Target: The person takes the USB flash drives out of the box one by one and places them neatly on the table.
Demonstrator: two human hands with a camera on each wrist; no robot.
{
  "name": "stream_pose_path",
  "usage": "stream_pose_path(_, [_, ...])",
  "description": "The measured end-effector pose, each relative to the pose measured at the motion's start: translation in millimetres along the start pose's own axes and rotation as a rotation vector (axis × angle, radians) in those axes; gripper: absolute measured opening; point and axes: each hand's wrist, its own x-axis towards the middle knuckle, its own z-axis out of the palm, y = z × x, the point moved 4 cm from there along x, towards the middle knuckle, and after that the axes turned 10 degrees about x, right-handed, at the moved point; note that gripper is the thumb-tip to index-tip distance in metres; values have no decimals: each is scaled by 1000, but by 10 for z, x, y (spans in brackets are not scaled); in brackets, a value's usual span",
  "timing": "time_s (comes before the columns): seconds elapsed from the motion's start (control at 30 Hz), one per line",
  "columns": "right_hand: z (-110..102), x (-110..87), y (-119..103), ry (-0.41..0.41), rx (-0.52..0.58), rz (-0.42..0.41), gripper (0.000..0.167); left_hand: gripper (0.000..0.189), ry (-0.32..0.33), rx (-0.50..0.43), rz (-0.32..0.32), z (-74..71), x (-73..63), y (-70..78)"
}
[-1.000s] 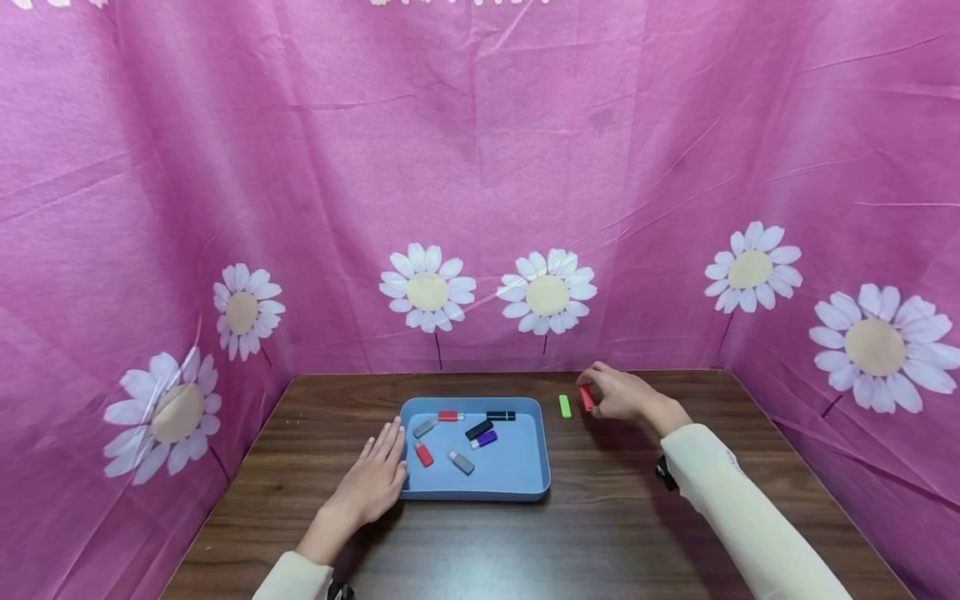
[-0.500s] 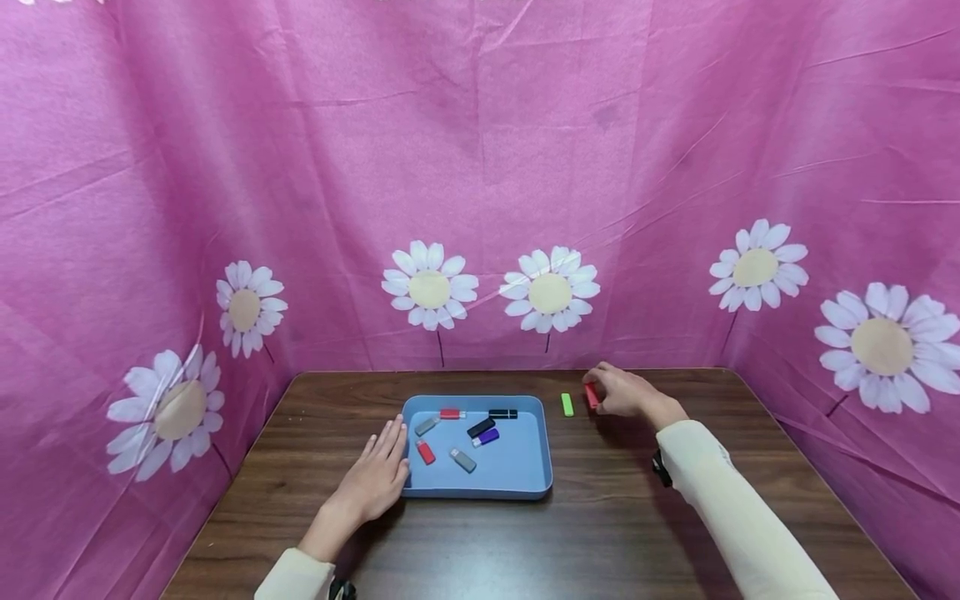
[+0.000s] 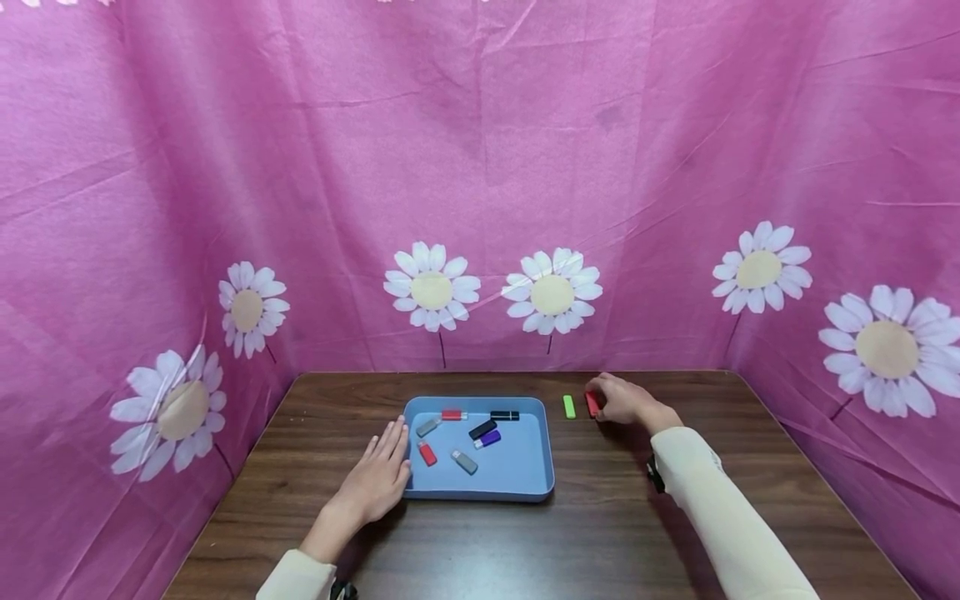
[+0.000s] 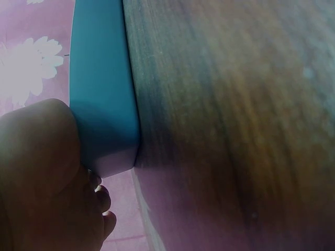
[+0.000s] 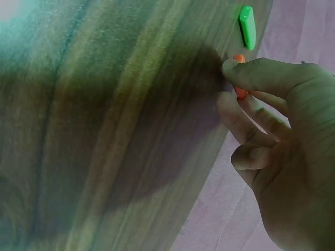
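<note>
Right of the tray (image 3: pixel 519 468), the right hand (image 3: pixel 622 400) pinches a half-hidden red stick (image 3: pixel 592 406), probably light, stiff, best held side-on; the straight-fingered left hand (image 3: pixel 377 479) touches the tray.

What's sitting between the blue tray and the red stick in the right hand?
A green stick, likely a USB drive, lies on the wooden table between the blue tray and the red stick, touching neither, as the head view shows.
</note>
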Motion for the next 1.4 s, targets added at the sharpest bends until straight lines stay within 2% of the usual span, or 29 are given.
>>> stream_pose_path(0.17, [56, 8, 43, -12, 14, 15, 54, 61, -33, 25, -11, -8, -15, 18])
stream_pose_path(0.47, [48, 10, 16, -6, 12, 20, 45, 61, -32, 27, -11, 8, -7, 2])
stream_pose_path(1.2, [52, -20, -2, 8, 24, 39, 46, 61, -22, 16, -12, -12, -20, 19])
stream_pose_path(1.4, [-1, -20, -37, 22, 24, 22, 30, 61, -26, 17, -13, -30, -27, 31])
